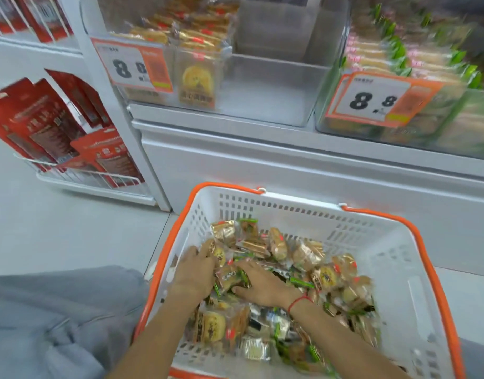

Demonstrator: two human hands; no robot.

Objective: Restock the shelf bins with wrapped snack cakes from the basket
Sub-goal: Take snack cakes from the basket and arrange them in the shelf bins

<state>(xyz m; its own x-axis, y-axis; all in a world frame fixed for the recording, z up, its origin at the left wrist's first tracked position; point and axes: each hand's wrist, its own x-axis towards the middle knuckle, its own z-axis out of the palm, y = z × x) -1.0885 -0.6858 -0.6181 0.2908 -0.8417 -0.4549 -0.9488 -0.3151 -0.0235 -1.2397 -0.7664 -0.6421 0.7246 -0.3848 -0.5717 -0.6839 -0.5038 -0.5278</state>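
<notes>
Under both palms, the heap of wrapped snack cakes (279,272) fills the basket (415,305). Left hand (194,272) and right hand (262,283) lie close together on the pile, fingers sunk among wrappers; whether either grips one, cannot tell. Shelf bins stand above and beyond the hands; middle bin (273,86) nearly bare. Advice: sort by wrapper, gather matching cakes loosely, avoid crushing.
</notes>
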